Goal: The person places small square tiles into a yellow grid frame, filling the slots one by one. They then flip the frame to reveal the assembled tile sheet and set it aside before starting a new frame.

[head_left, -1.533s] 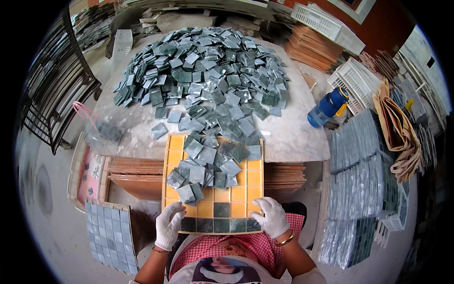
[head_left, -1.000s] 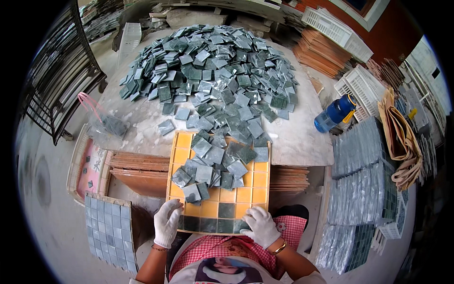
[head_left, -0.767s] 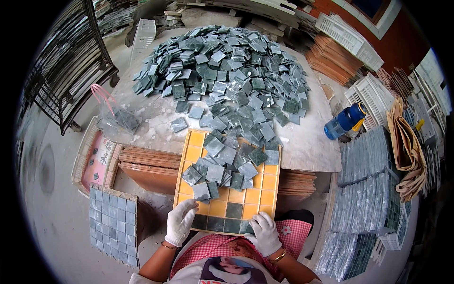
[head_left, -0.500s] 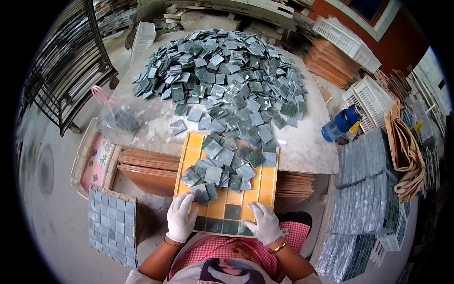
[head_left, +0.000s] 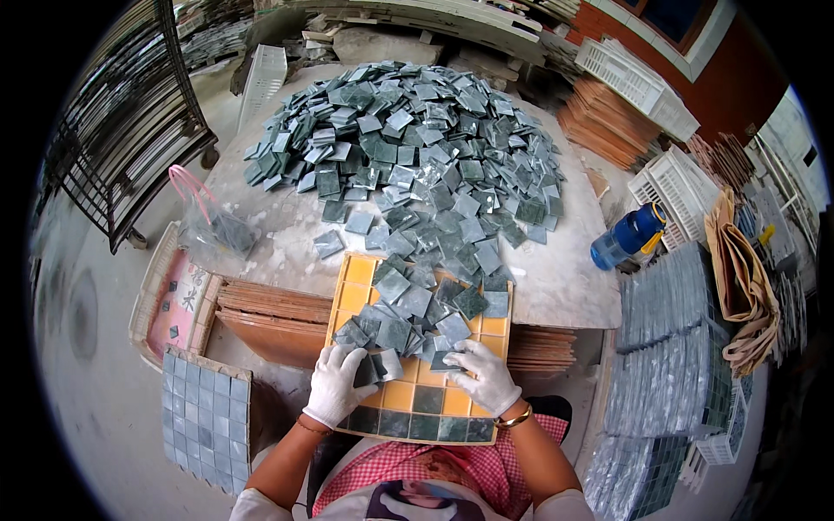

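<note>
A yellow gridded tray (head_left: 397, 398) stands before me at the table's near edge. Dark green tiles (head_left: 393, 425) fill its nearest row, with a single tile (head_left: 427, 399) in the row beyond. Loose grey-green tiles (head_left: 415, 301) are heaped over its far half. My left hand (head_left: 334, 386), in a white glove, is closed around the edge of a dark tile (head_left: 365, 372) at the heap's near left. On the heap's near right, my gloved right hand (head_left: 488, 382) has bent fingers on another dark tile (head_left: 441, 360), partly covered by them.
A large tile pile (head_left: 408, 130) covers the stone table (head_left: 573, 286). A blue bottle (head_left: 627, 234) stands at its right edge and a clear bag (head_left: 217, 227) at its left. Brown boards (head_left: 269, 317) lie below. Stacked tile sheets (head_left: 665, 347) flank the right, another stack (head_left: 206, 417) the left.
Both hands have moved forward to the near side of the loose heap. My right hand has left the tray's lower right for a tile there. The view has shifted slightly.
</note>
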`<state>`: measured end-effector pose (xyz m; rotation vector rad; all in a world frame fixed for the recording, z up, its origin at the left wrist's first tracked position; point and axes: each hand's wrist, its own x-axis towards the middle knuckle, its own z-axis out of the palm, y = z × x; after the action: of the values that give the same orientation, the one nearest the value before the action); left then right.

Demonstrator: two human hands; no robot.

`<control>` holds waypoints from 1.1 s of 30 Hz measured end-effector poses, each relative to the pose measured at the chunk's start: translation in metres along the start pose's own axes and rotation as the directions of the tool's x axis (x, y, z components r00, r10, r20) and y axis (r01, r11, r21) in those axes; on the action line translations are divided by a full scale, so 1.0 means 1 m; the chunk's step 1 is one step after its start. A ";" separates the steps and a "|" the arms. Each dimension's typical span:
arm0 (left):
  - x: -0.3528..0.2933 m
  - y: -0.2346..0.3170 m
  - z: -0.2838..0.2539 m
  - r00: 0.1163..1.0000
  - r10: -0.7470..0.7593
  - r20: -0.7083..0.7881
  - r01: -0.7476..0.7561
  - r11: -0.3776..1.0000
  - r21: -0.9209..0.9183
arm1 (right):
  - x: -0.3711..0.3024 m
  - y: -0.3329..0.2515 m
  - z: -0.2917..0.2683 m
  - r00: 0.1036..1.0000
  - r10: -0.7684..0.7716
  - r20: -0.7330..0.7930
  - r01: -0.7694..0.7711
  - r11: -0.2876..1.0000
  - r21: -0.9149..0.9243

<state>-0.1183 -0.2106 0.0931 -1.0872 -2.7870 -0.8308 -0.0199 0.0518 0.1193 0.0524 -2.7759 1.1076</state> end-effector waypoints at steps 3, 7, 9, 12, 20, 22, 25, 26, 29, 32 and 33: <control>-0.013 0.013 -0.009 0.998 0.039 0.050 -0.036 0.997 -0.068 | -0.044 0.003 -0.006 0.998 0.060 0.008 -0.060 0.996 0.059; -0.028 0.030 -0.003 0.949 0.116 0.293 -0.068 0.983 -0.169 | -0.080 0.011 0.004 0.992 0.117 0.054 -0.118 0.993 0.013; -0.026 0.034 0.000 0.945 0.124 0.304 -0.083 0.986 -0.144 | -0.082 0.012 0.006 0.987 0.145 0.062 -0.146 0.989 0.009; -0.022 0.039 -0.002 0.944 0.105 0.312 -0.073 0.991 -0.112 | -0.075 0.015 0.015 0.996 0.087 0.018 -0.086 0.996 -0.034; -0.025 0.034 0.006 0.942 0.258 0.216 -0.238 0.964 -0.115 | -0.066 0.009 0.004 0.992 -0.042 0.121 0.061 0.984 -0.165; -0.028 0.032 0.002 0.945 0.272 0.183 -0.261 0.962 -0.084 | -0.066 0.005 0.000 0.997 -0.014 0.080 0.025 0.991 -0.134; -0.039 0.027 0.008 0.954 0.188 0.234 -0.167 0.980 -0.108 | -0.074 0.005 0.007 0.994 0.109 0.016 -0.108 0.993 -0.046; -0.039 0.027 0.011 0.957 0.166 0.238 -0.134 0.980 -0.146 | -0.074 0.003 0.008 0.995 0.098 -0.009 -0.098 0.993 -0.067; -0.030 0.030 0.018 0.963 0.173 0.206 -0.132 0.971 -0.198 | -0.068 0.005 0.020 0.998 0.054 -0.027 -0.055 0.997 -0.056; -0.024 0.036 0.019 0.975 0.082 0.208 -0.038 0.977 -0.208 | -0.051 -0.006 0.023 1.000 -0.005 -0.005 0.004 1.000 -0.027; -0.024 0.037 0.019 0.976 0.048 0.211 -0.002 0.978 -0.211 | -0.046 -0.008 0.025 0.999 -0.028 -0.024 0.026 0.998 -0.057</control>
<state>-0.0730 -0.1934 0.0889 -1.3156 -2.9019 -1.0868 0.0230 0.0277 0.1000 0.0695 -2.7747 1.0157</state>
